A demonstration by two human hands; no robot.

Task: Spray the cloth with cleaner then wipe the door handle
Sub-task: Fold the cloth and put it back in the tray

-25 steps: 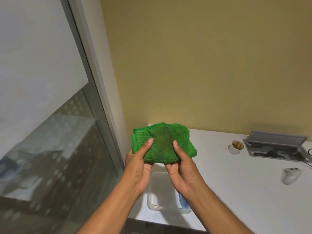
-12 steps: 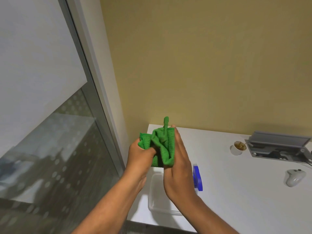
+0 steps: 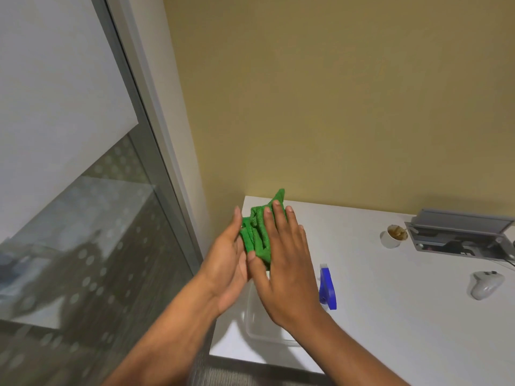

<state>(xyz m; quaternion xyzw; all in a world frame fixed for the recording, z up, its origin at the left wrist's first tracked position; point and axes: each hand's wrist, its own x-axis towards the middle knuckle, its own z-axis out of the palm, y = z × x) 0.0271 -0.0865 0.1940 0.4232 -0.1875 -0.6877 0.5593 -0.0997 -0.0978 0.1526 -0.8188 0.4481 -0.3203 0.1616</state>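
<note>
Squashed the green cloth [image 3: 257, 235] flat between left hand [image 3: 225, 257] and right hand [image 3: 284, 263], fingers now spread. Ready for wiping, maybe.

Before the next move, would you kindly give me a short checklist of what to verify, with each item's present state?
1. Green cloth in hand: ok, pressed between the left hand and right hand.
2. Cloth bunched, not spread flat: ok for wiping.
3. Cloth dampened with cleaner: cannot tell.
4. Blue spray bottle within reach: ok, lying on the white table beside the right hand.
5. Door handle in sight: not ok, no handle shows.
6. A hand free for the bottle: not ok, both are on the cloth.
</note>
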